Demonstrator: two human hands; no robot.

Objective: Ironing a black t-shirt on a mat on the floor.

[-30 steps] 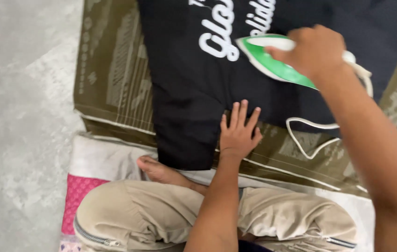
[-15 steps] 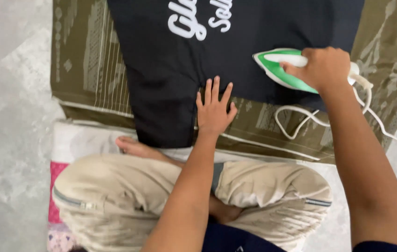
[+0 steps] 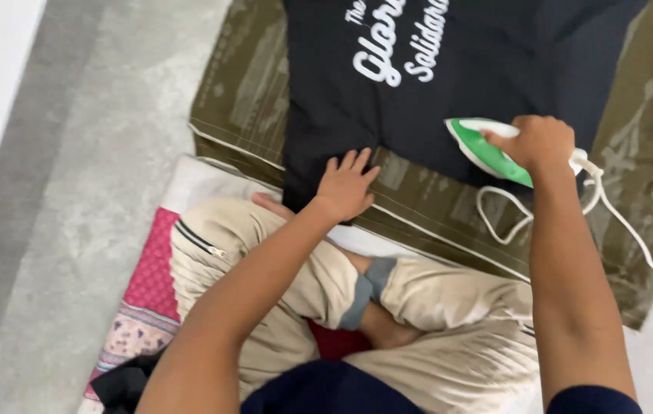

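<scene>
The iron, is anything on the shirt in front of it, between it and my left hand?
Nothing visible. The green and white iron, gripped by the right hand, sits on the dark T-shirt. The left hand presses the hem flat; only bare fabric lies between. The white cord trails behind.

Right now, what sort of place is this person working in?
Probably a room in a home, with ironing done on the floor. The person sits cross-legged on a patterned mat on grey flooring, pressing a dark T-shirt spread over an olive cloth with a green and white iron.
</scene>
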